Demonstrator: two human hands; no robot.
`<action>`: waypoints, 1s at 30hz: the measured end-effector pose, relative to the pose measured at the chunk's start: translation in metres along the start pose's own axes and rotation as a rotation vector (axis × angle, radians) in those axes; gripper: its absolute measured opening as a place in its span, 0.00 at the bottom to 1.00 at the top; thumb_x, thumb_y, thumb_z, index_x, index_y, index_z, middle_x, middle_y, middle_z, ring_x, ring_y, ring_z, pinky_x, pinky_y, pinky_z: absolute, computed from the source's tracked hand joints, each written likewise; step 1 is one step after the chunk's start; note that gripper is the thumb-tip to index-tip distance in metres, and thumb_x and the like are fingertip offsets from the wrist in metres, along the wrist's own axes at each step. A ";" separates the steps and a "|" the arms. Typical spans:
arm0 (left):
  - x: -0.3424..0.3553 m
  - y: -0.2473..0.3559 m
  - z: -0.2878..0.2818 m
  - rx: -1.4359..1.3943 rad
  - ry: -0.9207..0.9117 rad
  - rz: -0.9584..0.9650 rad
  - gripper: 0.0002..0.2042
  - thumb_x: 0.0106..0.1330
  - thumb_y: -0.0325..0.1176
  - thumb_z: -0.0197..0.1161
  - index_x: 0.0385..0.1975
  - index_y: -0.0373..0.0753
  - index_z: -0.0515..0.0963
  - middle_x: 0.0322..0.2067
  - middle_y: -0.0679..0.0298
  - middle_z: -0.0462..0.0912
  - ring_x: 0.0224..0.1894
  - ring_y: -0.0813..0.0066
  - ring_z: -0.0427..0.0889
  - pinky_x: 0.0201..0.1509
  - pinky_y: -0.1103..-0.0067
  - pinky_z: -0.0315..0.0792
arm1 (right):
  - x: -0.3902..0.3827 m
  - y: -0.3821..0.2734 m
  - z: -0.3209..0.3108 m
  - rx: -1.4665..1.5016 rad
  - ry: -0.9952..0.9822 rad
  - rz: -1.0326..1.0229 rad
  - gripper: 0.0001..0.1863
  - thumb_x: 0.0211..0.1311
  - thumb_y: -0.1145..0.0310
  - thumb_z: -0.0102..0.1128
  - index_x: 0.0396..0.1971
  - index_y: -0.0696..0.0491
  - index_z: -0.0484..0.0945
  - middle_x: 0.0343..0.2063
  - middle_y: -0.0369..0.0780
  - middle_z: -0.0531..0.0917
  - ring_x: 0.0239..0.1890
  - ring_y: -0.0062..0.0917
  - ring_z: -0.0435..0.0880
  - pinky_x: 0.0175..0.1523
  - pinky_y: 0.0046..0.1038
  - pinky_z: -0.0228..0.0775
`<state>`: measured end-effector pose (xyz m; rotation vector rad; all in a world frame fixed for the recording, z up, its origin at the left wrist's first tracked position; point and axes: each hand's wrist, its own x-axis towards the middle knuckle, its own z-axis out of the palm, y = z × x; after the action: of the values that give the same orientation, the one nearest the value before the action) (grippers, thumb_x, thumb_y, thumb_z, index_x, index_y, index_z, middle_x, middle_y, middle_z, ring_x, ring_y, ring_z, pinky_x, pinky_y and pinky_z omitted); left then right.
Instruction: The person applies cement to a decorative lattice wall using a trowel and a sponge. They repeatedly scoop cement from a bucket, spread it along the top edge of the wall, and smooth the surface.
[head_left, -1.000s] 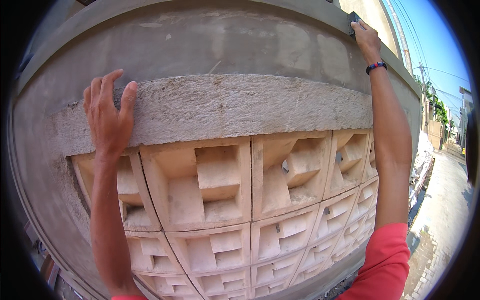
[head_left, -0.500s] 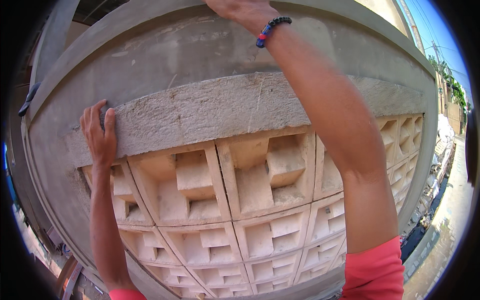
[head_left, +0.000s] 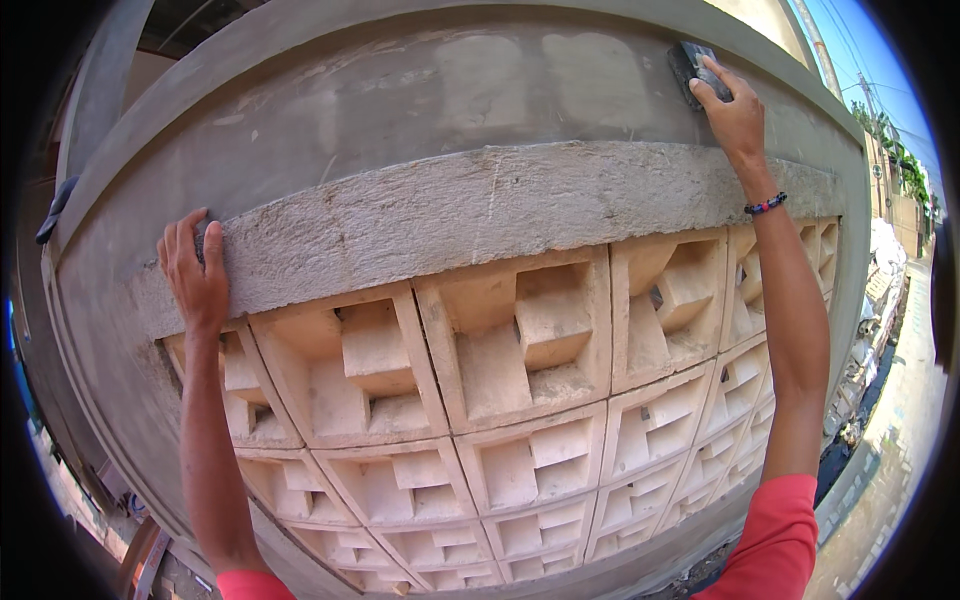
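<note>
Up at the far right, my right hand (head_left: pixel 733 105) is closed round a black rectangular block (head_left: pixel 697 75), which is against the smooth grey plaster wall (head_left: pixel 390 95). Whether the block is sponge or something harder, I cannot tell. At the left, my left hand (head_left: pixel 197 275) rests at the end of a rough, unsmoothed cement band (head_left: pixel 430 215), its fingers stretched upward and thumb apart. A small dark patch shows between that thumb and the fingers, too unclear to name. Paler smeared patches mark the plaster left of the block.
Below the band is a grid of cream ventilation blocks (head_left: pixel 535 475) with recessed openings. A raised plaster border (head_left: pixel 420 12) frames the wall. A dark curved object (head_left: pixel 57 208) hangs at the left edge. At right, white sacks (head_left: pixel 880 270) lie beside a paved lane (head_left: pixel 905 400).
My right hand has swung from the top middle to the upper right, and the black block has come into sight in it. My left hand has stayed nearly in place.
</note>
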<state>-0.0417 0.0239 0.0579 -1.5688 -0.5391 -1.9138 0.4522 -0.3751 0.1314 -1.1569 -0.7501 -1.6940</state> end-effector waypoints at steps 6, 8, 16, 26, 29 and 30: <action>0.000 0.003 0.000 0.021 0.008 -0.008 0.18 0.70 0.45 0.54 0.48 0.37 0.76 0.44 0.57 0.75 0.51 0.60 0.70 0.60 0.66 0.61 | -0.001 -0.048 0.025 -0.065 0.043 -0.011 0.25 0.52 0.52 0.64 0.51 0.45 0.82 0.40 0.49 0.82 0.45 0.40 0.81 0.53 0.37 0.72; 0.000 0.002 0.000 0.050 0.022 0.003 0.18 0.69 0.46 0.54 0.48 0.37 0.77 0.44 0.57 0.75 0.51 0.60 0.70 0.60 0.66 0.61 | -0.002 -0.068 0.033 -0.052 0.035 -0.005 0.26 0.52 0.51 0.64 0.51 0.43 0.82 0.40 0.48 0.82 0.46 0.40 0.80 0.52 0.39 0.72; -0.002 0.008 -0.002 -0.005 -0.012 -0.043 0.20 0.69 0.47 0.54 0.49 0.38 0.76 0.42 0.58 0.74 0.51 0.61 0.69 0.61 0.66 0.60 | -0.006 -0.159 0.059 -0.059 0.025 -0.044 0.24 0.53 0.50 0.62 0.50 0.40 0.83 0.41 0.47 0.81 0.47 0.43 0.78 0.53 0.45 0.69; -0.004 0.003 -0.003 -0.011 0.016 0.007 0.21 0.68 0.49 0.54 0.49 0.37 0.76 0.43 0.58 0.74 0.51 0.61 0.69 0.60 0.66 0.61 | -0.011 -0.241 0.085 -0.058 0.087 -0.086 0.24 0.55 0.50 0.63 0.50 0.44 0.83 0.38 0.49 0.81 0.44 0.41 0.79 0.50 0.42 0.72; -0.004 0.006 -0.003 -0.030 0.012 0.010 0.22 0.68 0.49 0.55 0.49 0.37 0.76 0.43 0.58 0.73 0.51 0.61 0.69 0.59 0.66 0.61 | -0.012 -0.261 0.090 -0.007 0.070 -0.063 0.25 0.53 0.50 0.62 0.51 0.43 0.82 0.42 0.51 0.79 0.48 0.45 0.76 0.54 0.46 0.68; -0.004 0.006 -0.003 -0.032 0.015 0.009 0.22 0.68 0.49 0.55 0.49 0.37 0.76 0.43 0.58 0.73 0.51 0.61 0.69 0.59 0.66 0.61 | -0.014 -0.268 0.091 -0.004 0.079 -0.066 0.25 0.52 0.51 0.62 0.51 0.43 0.82 0.42 0.51 0.79 0.48 0.45 0.76 0.54 0.46 0.67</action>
<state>-0.0394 0.0177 0.0527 -1.5724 -0.4964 -1.9348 0.2408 -0.1881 0.1563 -1.0722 -0.7432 -1.7858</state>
